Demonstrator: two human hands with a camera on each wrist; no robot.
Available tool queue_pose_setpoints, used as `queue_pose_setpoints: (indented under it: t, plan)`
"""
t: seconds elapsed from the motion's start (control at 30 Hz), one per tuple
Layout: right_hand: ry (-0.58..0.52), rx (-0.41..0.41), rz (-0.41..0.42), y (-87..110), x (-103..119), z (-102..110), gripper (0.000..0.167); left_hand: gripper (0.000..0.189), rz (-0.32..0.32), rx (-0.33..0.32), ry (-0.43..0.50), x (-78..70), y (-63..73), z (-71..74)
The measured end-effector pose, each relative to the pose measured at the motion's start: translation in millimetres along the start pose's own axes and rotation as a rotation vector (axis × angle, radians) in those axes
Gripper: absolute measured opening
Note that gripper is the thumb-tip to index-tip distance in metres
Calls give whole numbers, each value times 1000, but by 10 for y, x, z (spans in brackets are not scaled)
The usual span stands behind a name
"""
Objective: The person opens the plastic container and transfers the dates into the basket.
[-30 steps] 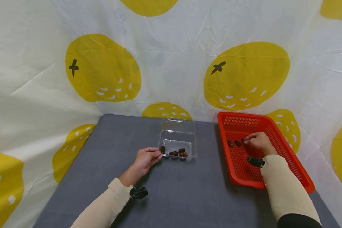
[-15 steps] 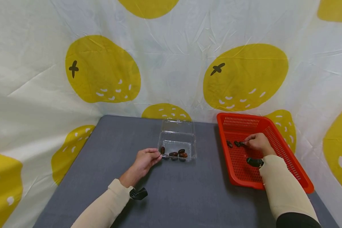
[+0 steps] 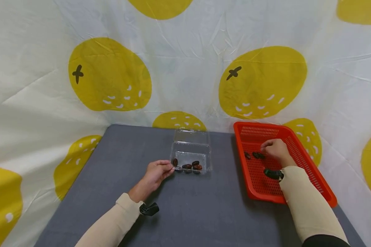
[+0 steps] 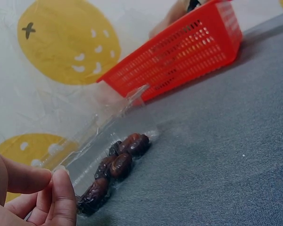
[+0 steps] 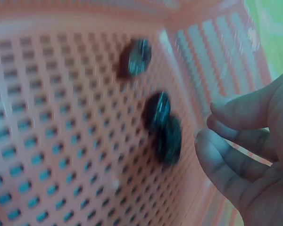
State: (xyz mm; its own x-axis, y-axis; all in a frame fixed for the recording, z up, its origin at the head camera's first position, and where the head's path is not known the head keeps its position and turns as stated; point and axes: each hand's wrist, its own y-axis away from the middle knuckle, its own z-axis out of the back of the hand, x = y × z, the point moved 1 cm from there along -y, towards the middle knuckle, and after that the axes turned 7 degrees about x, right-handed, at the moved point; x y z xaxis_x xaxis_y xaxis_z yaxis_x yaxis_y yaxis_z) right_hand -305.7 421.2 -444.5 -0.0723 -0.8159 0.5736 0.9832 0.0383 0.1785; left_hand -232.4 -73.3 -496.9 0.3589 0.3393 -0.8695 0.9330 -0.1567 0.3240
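In the head view my left hand (image 3: 154,174) pinches the near left rim of a clear plastic clamshell container (image 3: 185,156), whose lid stands open at the back. Several brown dates (image 4: 120,165) lie along its near side. To the right, my right hand (image 3: 276,150) is over a red plastic basket (image 3: 243,171). Three dates (image 5: 169,141) lie on the basket floor, two touching and one apart. In the right wrist view, the bent fingers (image 5: 219,162) are just beside the touching pair, with nothing visible between thumb and fingertips.
A grey cloth-covered table (image 3: 198,212) lies beneath both containers. Behind and at the sides hangs a white sheet (image 3: 185,79) printed with yellow fruit. The basket's slotted walls rise around the right hand.
The right hand moved one date leftward against another in the basket, then let go and lifted slightly away. The left hand stays on the container rim.
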Motion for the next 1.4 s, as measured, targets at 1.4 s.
queue_pose_setpoints:
  t: [1.4]
  plan:
    - [-328, 136, 293, 12, 1678, -504, 24, 34, 11, -8, 3, -13, -32, -15]
